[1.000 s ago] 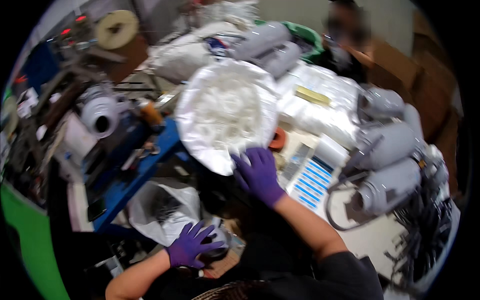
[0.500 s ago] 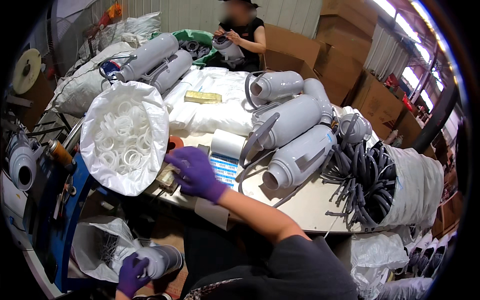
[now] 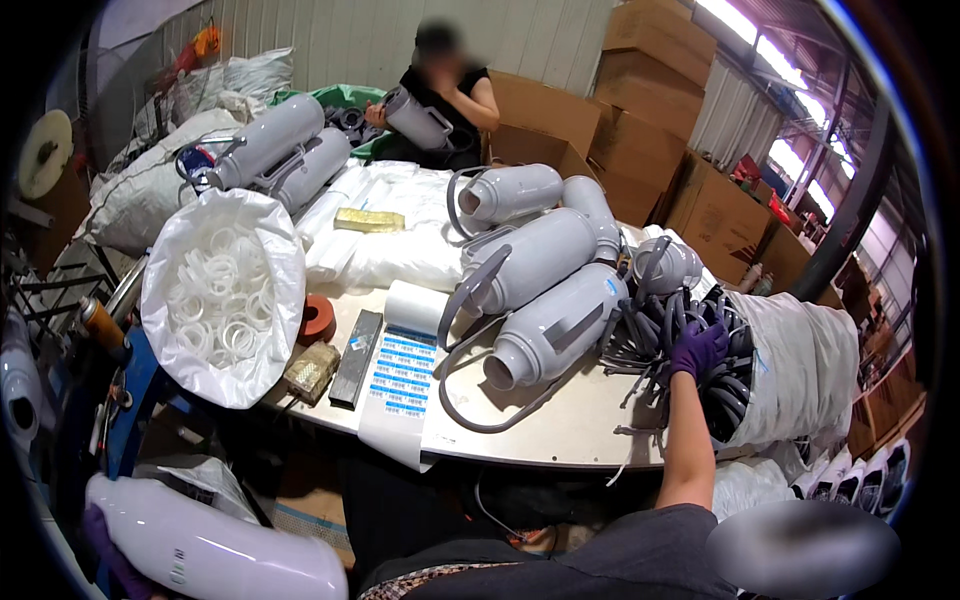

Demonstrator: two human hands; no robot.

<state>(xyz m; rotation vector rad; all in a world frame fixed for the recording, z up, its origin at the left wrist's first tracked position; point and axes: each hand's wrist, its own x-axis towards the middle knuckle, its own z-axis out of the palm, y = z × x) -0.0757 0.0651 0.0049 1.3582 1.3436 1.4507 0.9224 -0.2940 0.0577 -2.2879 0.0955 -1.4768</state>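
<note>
At the lower left, my left hand (image 3: pixel 118 562) in a purple glove grips a glossy grey thermos flask body (image 3: pixel 225 548) near one end. The flask lies tilted and close to me. My right hand (image 3: pixel 697 350), also in a purple glove, reaches to the right side of the table. Its fingers close around dark grey plastic handles (image 3: pixel 728 392) that spill from a white woven sack (image 3: pixel 800 370). Which handle it holds is hard to make out. Beside these, several grey thermos flasks (image 3: pixel 555 325) with looped handles lie on the table.
A white bag of translucent rings (image 3: pixel 225 300) stands at the left. Near it are a sticker sheet (image 3: pixel 400 375), a grey bar (image 3: pixel 357 360), a tape-wrapped block (image 3: pixel 312 373) and a reddish-brown roll (image 3: pixel 317 320). Across the table, a person (image 3: pixel 440 105) holds another flask.
My right hand has gone from beside the ring bag across to the handles at the right. The flask in my left hand has come up closer. The view has shifted right.
</note>
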